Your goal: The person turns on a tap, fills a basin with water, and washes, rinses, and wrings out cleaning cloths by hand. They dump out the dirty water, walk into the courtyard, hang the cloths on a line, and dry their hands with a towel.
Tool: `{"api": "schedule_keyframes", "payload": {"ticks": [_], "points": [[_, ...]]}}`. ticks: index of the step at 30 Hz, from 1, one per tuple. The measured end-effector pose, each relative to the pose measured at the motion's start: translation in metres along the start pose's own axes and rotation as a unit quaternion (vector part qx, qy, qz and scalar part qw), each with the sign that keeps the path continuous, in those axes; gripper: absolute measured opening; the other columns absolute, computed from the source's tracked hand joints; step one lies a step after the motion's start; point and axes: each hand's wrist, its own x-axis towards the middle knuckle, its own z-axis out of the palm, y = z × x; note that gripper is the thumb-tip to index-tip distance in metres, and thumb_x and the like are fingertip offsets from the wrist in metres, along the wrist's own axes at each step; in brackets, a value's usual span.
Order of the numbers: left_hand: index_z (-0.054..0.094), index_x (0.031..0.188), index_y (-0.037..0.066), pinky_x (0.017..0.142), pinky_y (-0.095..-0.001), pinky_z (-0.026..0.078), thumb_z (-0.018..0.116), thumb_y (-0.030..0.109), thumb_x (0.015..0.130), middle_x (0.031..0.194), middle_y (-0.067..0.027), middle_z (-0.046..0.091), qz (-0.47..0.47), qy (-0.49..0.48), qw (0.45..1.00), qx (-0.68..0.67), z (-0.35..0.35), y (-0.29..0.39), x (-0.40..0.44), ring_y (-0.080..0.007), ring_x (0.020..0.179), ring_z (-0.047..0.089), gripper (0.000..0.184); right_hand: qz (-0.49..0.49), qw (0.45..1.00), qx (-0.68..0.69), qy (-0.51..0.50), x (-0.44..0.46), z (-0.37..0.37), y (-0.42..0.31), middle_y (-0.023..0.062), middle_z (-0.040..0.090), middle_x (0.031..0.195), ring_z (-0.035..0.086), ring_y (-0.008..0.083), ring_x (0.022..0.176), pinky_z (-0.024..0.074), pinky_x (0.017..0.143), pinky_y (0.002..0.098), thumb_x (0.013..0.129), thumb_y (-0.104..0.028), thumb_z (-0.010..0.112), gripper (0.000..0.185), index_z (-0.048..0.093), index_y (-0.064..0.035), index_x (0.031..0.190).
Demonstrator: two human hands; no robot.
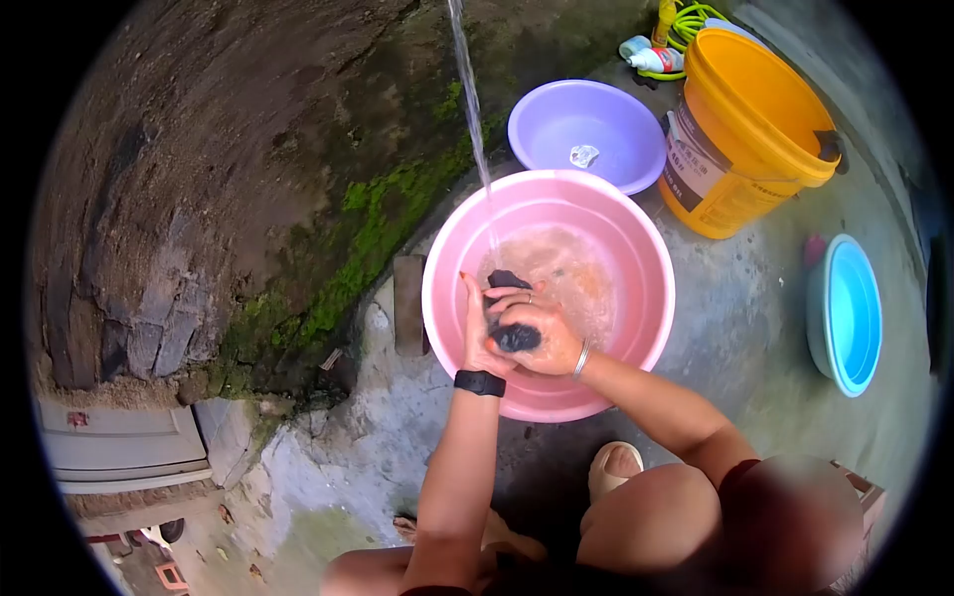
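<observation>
Over the pink basin, both my hands are closed around a wet, bunched black cloth. Its exact kind is hard to make out. My left hand, with a black band on the wrist, supports it from the left side. My right hand, wearing a ring and a bracelet, grips it from above and the right, and a dark part shows beyond the fingers. A stream of water falls from above, close to the cloth. Cloudy water lies in the basin; the fingers partly hide the cloth.
A purple basin with a small clear item stands behind the pink one. To its right is a yellow bucket, with bottles and a green hose behind. A blue basin leans at right. A mossy wall borders the left.
</observation>
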Motion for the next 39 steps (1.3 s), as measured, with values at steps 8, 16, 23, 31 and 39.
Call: {"api": "schedule_keyframes", "payload": {"ticks": [8,16,23,31,39], "points": [[0.06,0.063,-0.002,0.052,-0.0394,0.047,0.047,0.024,0.086,0.06,-0.0195,0.06,0.431,0.267,0.586,0.632,0.022,0.007,0.023,-0.0329,0.054,0.06,0.037,0.377,0.824,0.294,0.302,0.043,0.017,0.005,0.0069,0.059,0.07,0.053,0.0134,0.058,0.0421,0.052,0.0281,0.076,-0.017,0.066,0.021,0.061,0.0029,0.073],[0.057,0.093,0.0,0.053,-0.0434,0.048,0.043,0.039,0.09,0.075,-0.0233,0.06,0.282,-0.036,0.379,0.88,-0.01,0.025,-0.014,-0.0377,0.061,0.06,0.041,0.422,0.9,0.093,0.053,0.029,-0.056,-0.005,0.0085,0.062,0.077,0.057,0.0171,0.069,0.046,0.066,0.0291,0.075,-0.023,0.065,0.027,0.061,-0.0017,0.09],[0.048,0.109,-0.001,0.068,-0.0376,0.05,0.055,0.033,0.087,0.091,-0.0151,0.059,-0.004,0.118,0.682,0.722,-0.141,0.075,-0.041,-0.0247,0.08,0.059,0.041,0.508,0.857,-0.08,-0.006,-0.039,-0.188,-0.023,0.0171,0.054,0.117,0.052,0.0236,0.109,0.0398,0.093,0.0319,0.073,-0.021,0.068,0.065,0.041,-0.0014,0.128],[0.054,0.099,-0.004,0.067,-0.0316,0.058,0.048,0.019,0.091,0.09,-0.0183,0.064,0.052,0.135,0.937,0.318,-0.006,0.129,-0.118,-0.0193,0.076,0.066,0.024,0.583,0.788,0.183,0.07,-0.027,-0.168,-0.006,0.0186,0.064,0.086,0.064,0.0239,0.068,0.054,0.066,0.0323,0.07,-0.009,0.064,0.036,0.056,0.0082,0.101],[0.049,0.098,-0.011,0.076,-0.036,0.056,0.047,0.008,0.09,0.091,-0.0213,0.061,0.182,0.075,0.929,0.314,0.118,0.146,-0.106,-0.0272,0.083,0.065,0.02,0.653,0.628,0.422,0.013,-0.041,-0.088,0.122,0.0141,0.065,0.078,0.063,0.0221,0.067,0.0539,0.065,0.0366,0.072,-0.009,0.058,0.017,0.062,0.0031,0.083]]}}
